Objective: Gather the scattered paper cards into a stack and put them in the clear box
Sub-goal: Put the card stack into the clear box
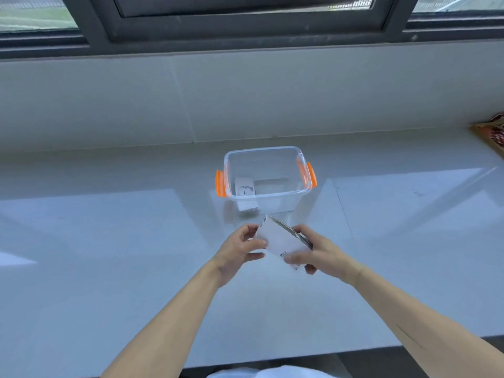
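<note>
Both hands hold the card stack (282,241) just above the surface (109,241), left hand (240,249) and right hand (313,255) each with grip closed on an opposite edge, likely squaring it; clear box (268,175) just beyond, a few cards already inside.

Print on card in clear box (245,190) too small to read; patterned object (491,129) cut off by right edge, perhaps packaging.

White card stack (281,240) with small black print, clear box (268,177) with orange handles (311,174), pale glossy grey counter (109,241), dark grey window frame (245,25), red-patterned packet (495,130)
</note>
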Available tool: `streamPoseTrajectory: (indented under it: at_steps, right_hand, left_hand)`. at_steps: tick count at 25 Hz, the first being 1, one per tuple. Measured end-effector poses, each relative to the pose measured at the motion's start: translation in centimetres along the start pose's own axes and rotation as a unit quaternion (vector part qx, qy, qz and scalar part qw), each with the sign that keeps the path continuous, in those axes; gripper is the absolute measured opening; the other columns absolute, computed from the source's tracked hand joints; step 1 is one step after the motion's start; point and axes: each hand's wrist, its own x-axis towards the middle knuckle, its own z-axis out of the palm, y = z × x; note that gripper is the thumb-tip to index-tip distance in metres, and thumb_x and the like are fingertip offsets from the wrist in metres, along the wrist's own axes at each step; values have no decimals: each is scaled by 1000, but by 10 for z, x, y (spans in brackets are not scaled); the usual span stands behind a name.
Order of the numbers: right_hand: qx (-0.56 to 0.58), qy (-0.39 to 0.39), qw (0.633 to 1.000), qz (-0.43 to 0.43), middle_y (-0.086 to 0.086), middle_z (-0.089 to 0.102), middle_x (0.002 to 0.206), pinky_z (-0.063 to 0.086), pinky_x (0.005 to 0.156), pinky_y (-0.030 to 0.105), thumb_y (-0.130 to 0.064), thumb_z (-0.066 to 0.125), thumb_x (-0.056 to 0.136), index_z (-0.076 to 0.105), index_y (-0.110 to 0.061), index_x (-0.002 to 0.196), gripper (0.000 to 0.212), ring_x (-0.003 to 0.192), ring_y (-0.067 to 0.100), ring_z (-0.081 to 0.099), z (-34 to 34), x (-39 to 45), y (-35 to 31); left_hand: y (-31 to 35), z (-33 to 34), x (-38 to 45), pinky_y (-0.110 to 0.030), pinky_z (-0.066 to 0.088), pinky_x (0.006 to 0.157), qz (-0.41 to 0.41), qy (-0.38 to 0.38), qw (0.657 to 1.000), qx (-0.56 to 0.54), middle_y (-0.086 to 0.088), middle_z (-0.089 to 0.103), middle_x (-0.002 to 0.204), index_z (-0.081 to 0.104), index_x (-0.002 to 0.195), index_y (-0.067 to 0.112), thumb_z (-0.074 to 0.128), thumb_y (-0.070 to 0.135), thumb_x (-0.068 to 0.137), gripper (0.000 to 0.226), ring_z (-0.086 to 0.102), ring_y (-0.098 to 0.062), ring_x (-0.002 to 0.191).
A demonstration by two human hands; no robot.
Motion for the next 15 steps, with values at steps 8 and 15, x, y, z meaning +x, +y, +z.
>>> streamPoseTrajectory:
  at_steps: [8, 15]
  right_hand:
    - [155, 51, 986, -43, 0, 66, 83, 42, 53, 29, -30, 78, 74, 59, -29, 108, 39, 58, 21, 44, -30, 11, -57]
    - [202, 74, 976, -21, 2, 65, 87, 44, 54, 26, -37, 76, 77, 55, -26, 110, 40, 55, 17, 45, -29, 25, -73]
  left_hand:
    - [64, 42, 18, -34, 53, 83, 82, 73, 989, -100, -8, 68, 110, 56, 119, 10, 70, 22, 81, 42, 67, -19, 96]
    - [89, 56, 35, -34, 57, 76, 70, 102, 986, -109, -10, 73, 104, 55, 116, 6, 64, 12, 86, 32, 72, -23, 84]
